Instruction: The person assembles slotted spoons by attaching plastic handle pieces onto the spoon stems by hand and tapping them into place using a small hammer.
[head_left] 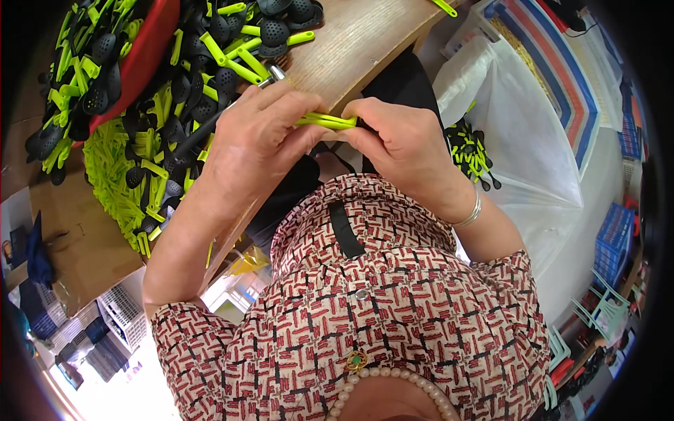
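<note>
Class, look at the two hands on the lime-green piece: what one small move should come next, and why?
Probably, the left hand should steady the lime-green piece while the right hand gently presses its end. Both hands already pinch the piece from opposite sides, and the right fingers partly hide that end, so whether it is fully joined to anything cannot be told.

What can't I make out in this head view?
All in the head view:
Green piece: its ends, hidden by the fingers of the left hand and right hand.
Metal piece: its lower part, behind the left hand.
Red container: its upper end, cut off by the top edge.
Distant green-and-black utensils near the white sheeting: too small to count.
</note>
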